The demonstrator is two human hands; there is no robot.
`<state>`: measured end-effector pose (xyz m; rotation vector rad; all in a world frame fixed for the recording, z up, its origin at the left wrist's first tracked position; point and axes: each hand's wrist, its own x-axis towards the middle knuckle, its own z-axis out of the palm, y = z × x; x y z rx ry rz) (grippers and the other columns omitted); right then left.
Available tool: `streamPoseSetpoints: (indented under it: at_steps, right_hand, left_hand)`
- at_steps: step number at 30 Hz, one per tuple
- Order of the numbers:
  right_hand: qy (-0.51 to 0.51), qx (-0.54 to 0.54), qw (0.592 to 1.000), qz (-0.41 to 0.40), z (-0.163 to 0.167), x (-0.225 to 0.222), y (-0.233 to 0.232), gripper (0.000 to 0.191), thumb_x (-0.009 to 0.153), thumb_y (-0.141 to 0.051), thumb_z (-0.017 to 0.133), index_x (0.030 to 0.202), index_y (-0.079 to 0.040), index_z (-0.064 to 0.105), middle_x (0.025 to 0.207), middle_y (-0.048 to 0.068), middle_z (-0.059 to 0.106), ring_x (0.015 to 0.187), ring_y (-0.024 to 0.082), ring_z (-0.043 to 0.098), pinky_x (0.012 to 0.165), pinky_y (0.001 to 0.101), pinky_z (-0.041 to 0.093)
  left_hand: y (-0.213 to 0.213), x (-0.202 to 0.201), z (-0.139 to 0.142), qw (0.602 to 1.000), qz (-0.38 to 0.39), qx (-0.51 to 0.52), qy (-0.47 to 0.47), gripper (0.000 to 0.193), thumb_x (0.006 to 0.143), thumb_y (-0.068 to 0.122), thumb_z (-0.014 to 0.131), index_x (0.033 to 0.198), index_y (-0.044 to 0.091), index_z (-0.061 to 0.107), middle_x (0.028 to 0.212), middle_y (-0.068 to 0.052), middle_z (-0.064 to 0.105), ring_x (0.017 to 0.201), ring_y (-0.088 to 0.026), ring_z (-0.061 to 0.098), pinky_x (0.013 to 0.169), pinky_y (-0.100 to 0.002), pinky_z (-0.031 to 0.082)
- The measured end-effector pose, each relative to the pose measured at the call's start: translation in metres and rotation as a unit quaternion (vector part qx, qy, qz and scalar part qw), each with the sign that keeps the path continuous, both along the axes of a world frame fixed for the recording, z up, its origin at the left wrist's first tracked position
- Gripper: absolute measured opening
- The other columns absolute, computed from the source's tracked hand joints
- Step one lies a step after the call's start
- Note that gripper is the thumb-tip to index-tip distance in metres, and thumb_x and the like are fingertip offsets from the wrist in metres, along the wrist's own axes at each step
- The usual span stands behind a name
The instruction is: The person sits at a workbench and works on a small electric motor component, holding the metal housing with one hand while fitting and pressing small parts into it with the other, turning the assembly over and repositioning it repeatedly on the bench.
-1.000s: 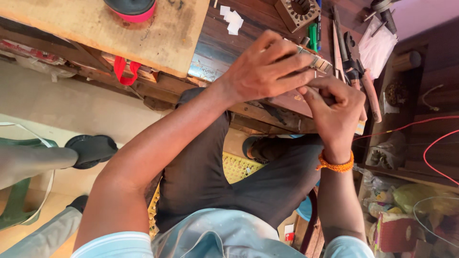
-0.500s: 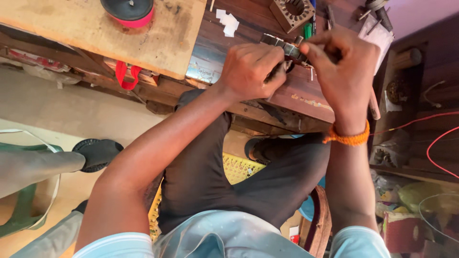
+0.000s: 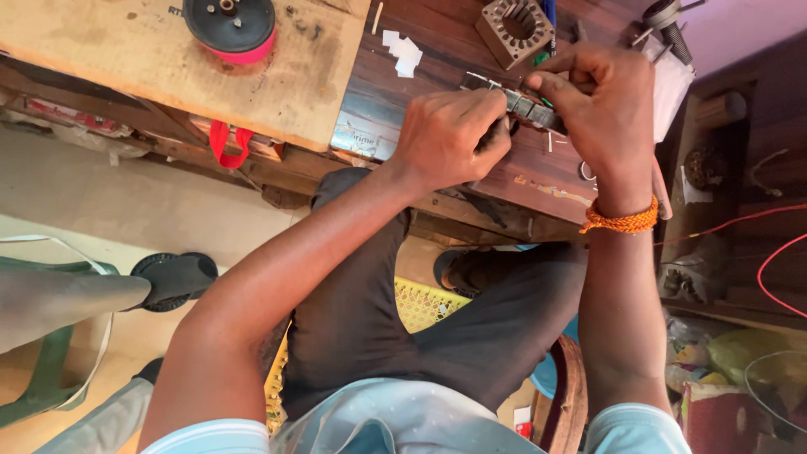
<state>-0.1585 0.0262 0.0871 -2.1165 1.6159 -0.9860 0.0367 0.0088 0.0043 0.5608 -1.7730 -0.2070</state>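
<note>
Hands meet over the dark wooden worktop [image 3: 437, 34]. Left hand [image 3: 450, 134] is curled shut around one end of a slotted metal part [image 3: 528, 108]; right hand [image 3: 601, 105] pinches the other end between thumb and fingertips. Part is held just above the worktop surface, between the two hands, roughly level. Orange braided band [image 3: 620, 223] sits on the right wrist. Square metal block with a toothed round hole [image 3: 514, 29] lies just beyond the hands. Small white paper scraps [image 3: 402, 52] lie to its left. Black and pink spool [image 3: 229, 25] stands on a pale board [image 3: 126, 59], well apart.
</note>
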Motion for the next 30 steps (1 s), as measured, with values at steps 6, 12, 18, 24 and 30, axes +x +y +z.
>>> streamPoseSetpoints:
  at_steps: [6, 12, 18, 24, 30]
  right_hand:
    - [-0.014, -0.023, 1.0, -0.004, -0.007, -0.011, -0.003, 0.006, 0.1, -0.001, 0.08, 0.101, 0.004, 0.075, 0.067, -0.008, 0.05, 0.063, 0.001, 0.038, 0.055, 0.0239, 0.028]
    - [0.01, -0.044, 0.998, -0.048, -0.009, -0.022, -0.007, 0.012, 0.101, -0.006, 0.084, 0.099, 0.003, 0.077, 0.066, -0.004, 0.046, 0.063, 0.003, 0.036, 0.056, 0.0262, 0.027]
    - [-0.073, -0.012, 0.996, -0.055, 0.005, -0.022, 0.026, 0.005, 0.099, 0.0, 0.077, 0.101, 0.003, 0.075, 0.079, -0.008, 0.061, 0.071, -0.001, 0.046, 0.061, 0.0219, 0.032]
    - [-0.147, 0.056, 0.984, -0.083, 0.013, -0.014, 0.055, 0.007, 0.1, -0.003, 0.079, 0.098, 0.002, 0.074, 0.075, -0.008, 0.058, 0.065, -0.001, 0.044, 0.057, 0.0198, 0.029]
    - [-0.155, 0.05, 0.984, -0.067, 0.001, -0.001, 0.061, 0.007, 0.101, -0.002, 0.08, 0.101, 0.002, 0.074, 0.079, -0.009, 0.059, 0.07, -0.002, 0.045, 0.061, 0.0189, 0.032]
  left_hand:
    - [0.001, -0.001, 0.0, 0.999, -0.019, -0.023, -0.021, 0.017, 0.087, 0.007, 0.072, 0.091, 0.006, 0.055, 0.076, -0.007, 0.063, 0.066, -0.03, 0.065, 0.06, -0.042, 0.05]
    - [0.001, 0.006, 0.008, 0.993, 0.025, -0.092, -0.072, 0.02, 0.091, 0.008, 0.077, 0.1, 0.01, 0.059, 0.092, -0.004, 0.065, 0.082, -0.023, 0.065, 0.068, -0.038, 0.051]
    - [-0.016, 0.008, 0.008, 0.987, -0.096, -0.076, -0.101, 0.071, 0.095, 0.015, 0.082, 0.151, 0.019, 0.039, 0.134, 0.003, 0.065, 0.118, -0.021, 0.056, 0.104, -0.042, 0.037]
    - [-0.017, 0.002, -0.003, 0.992, -0.099, -0.022, -0.073, 0.081, 0.095, 0.012, 0.087, 0.157, 0.023, 0.037, 0.131, 0.007, 0.067, 0.11, -0.02, 0.056, 0.098, -0.04, 0.038]
    - [-0.017, 0.002, 0.001, 0.988, -0.141, 0.051, -0.042, 0.078, 0.092, 0.011, 0.088, 0.15, 0.024, 0.037, 0.12, 0.007, 0.063, 0.115, -0.022, 0.053, 0.102, -0.042, 0.039]
